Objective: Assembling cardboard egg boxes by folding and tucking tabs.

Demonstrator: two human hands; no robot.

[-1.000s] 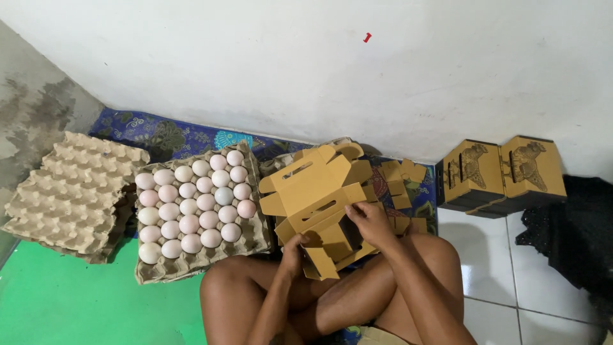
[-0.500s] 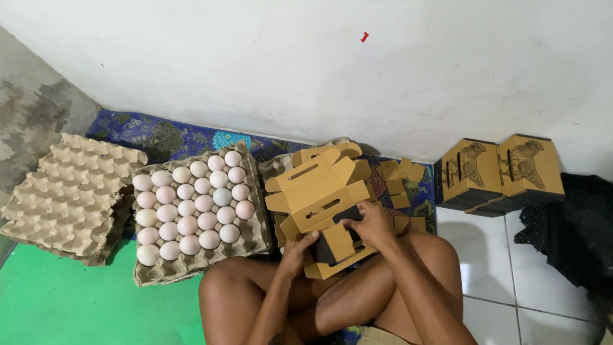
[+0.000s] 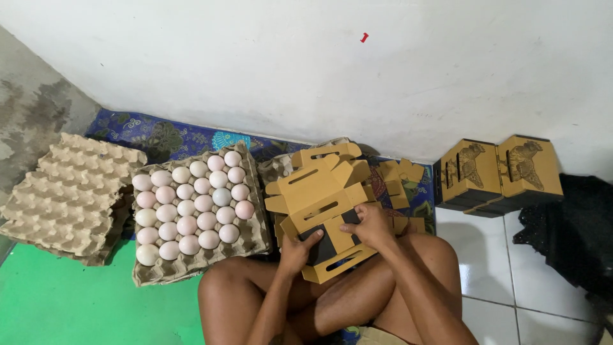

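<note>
Mustard-yellow carton (image 3: 319, 191) with black inner panel, centre; pale pink and white eggs (image 3: 191, 207) in grey-brown tray (image 3: 191, 271); blue floral cloth (image 3: 159, 134), upper left.

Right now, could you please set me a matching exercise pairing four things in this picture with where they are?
Things:
1. tray filled with pale eggs
2. stack of empty grey pulp egg trays
3. half-folded brown cardboard carton
4. two assembled brown cardboard boxes

Places:
A. far left, on the floor
B. on the right, against the white wall
C. in both hands
D. between the empty trays and the person's lap

Pairs: 1-D, 2-A, 3-C, 4-B
</note>
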